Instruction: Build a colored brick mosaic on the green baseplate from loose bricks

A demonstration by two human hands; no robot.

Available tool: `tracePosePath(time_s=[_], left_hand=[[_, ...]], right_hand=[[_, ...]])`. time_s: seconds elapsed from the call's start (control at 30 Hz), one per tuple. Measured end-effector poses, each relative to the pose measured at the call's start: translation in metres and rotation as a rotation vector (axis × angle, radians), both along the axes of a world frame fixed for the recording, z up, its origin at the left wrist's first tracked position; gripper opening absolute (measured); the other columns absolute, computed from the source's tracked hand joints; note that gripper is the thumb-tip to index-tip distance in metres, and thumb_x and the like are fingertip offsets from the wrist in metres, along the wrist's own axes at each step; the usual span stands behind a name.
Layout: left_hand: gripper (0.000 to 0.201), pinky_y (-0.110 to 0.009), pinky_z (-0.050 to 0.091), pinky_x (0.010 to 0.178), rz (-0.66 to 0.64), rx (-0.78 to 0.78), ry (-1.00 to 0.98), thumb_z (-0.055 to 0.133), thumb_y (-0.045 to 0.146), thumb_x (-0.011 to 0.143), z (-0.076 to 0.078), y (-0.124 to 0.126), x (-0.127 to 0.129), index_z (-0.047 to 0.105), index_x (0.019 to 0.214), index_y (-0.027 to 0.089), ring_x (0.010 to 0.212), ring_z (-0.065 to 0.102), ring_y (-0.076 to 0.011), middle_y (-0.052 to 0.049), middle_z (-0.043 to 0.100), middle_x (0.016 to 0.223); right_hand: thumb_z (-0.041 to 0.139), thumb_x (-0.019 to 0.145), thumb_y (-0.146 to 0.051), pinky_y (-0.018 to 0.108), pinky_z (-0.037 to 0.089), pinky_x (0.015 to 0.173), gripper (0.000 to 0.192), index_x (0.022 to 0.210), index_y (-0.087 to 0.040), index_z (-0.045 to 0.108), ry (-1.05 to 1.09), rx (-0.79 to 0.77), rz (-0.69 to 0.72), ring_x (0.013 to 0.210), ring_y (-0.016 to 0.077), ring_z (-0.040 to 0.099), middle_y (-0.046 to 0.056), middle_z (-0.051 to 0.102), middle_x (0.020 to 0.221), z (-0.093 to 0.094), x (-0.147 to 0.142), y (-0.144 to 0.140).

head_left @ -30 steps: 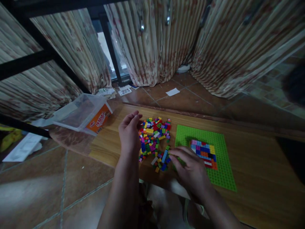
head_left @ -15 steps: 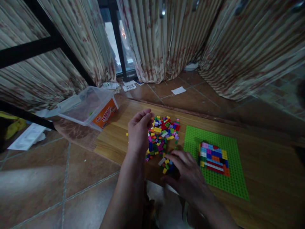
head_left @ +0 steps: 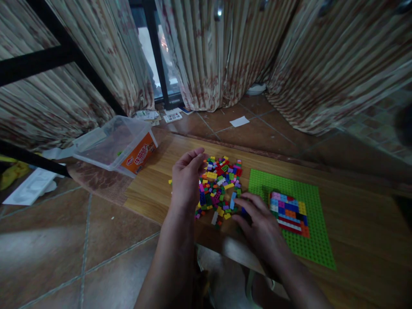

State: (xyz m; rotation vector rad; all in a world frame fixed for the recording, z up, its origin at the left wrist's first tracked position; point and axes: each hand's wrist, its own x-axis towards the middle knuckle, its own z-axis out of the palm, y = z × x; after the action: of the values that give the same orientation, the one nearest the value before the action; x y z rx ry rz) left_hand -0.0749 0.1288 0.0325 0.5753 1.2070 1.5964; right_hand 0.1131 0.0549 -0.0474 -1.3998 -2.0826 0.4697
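Observation:
A heap of small coloured bricks (head_left: 220, 182) lies on a low wooden board (head_left: 354, 214). My left hand (head_left: 186, 182) rests at the heap's left edge, fingers curled and apart, holding nothing I can see. My right hand (head_left: 259, 225) lies palm down at the heap's lower right, fingertips touching the loose bricks; whether it pinches one is hidden. Right of it sits a green baseplate (head_left: 315, 244) carrying a flat multicoloured block of joined bricks (head_left: 288, 212).
A clear plastic tub with an orange label (head_left: 119, 146) lies tipped at the board's far left corner. Striped curtains (head_left: 219, 47) hang behind, with paper scraps (head_left: 240, 121) on the tiled floor (head_left: 64, 240). A black frame bar (head_left: 38, 64) crosses the upper left.
My right hand slid from the baseplate's left edge into the lower right of the brick heap. The view shifted slightly. My left hand stayed at the heap's left side.

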Motion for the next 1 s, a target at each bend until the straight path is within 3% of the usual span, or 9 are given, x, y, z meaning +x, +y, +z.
tracePosePath(time_s=[0.27,0.47,0.67,1.0], left_hand=[[0.021,-0.016,0.039,0.057,-0.017,-0.016,-0.007,0.075,0.022,0.065,0.0,-0.001,0.002,0.07,0.084,0.015,0.058,0.052,-0.0051,0.003,0.063,0.067],[0.021,-0.016,0.039,0.056,-0.038,-0.024,0.0,0.075,0.023,0.064,0.0,-0.001,0.003,0.069,0.083,0.016,0.057,0.052,-0.0055,0.003,0.061,0.065],[0.021,-0.016,0.038,0.056,-0.039,-0.026,-0.002,0.075,0.023,0.064,-0.001,0.0,0.003,0.07,0.083,0.015,0.058,0.051,-0.0054,0.003,0.061,0.065],[0.023,-0.015,0.037,0.055,-0.048,-0.037,-0.025,0.075,0.023,0.063,0.003,-0.002,0.005,0.069,0.084,0.015,0.057,0.051,-0.0047,0.002,0.063,0.069]], right_hand=[[0.05,0.094,-0.026,0.047,0.05,0.096,0.026,0.115,-0.021,0.064,-0.045,0.108,-0.021,0.114,0.0276,0.054,0.013,0.054,0.127,0.003,-0.014,0.004],[0.053,0.092,-0.026,0.051,0.049,0.094,0.026,0.113,-0.019,0.066,-0.169,0.073,0.011,0.114,0.0313,0.05,0.014,0.052,0.131,0.003,-0.023,0.004],[0.051,0.092,-0.023,0.047,0.048,0.093,0.022,0.107,-0.018,0.066,-0.134,0.05,0.024,0.112,0.0288,0.05,0.013,0.053,0.13,0.001,-0.026,0.002],[0.051,0.09,-0.02,0.048,0.046,0.096,0.027,0.113,-0.014,0.064,-0.128,0.065,0.048,0.115,0.0299,0.048,0.015,0.051,0.131,0.005,-0.032,0.001]])
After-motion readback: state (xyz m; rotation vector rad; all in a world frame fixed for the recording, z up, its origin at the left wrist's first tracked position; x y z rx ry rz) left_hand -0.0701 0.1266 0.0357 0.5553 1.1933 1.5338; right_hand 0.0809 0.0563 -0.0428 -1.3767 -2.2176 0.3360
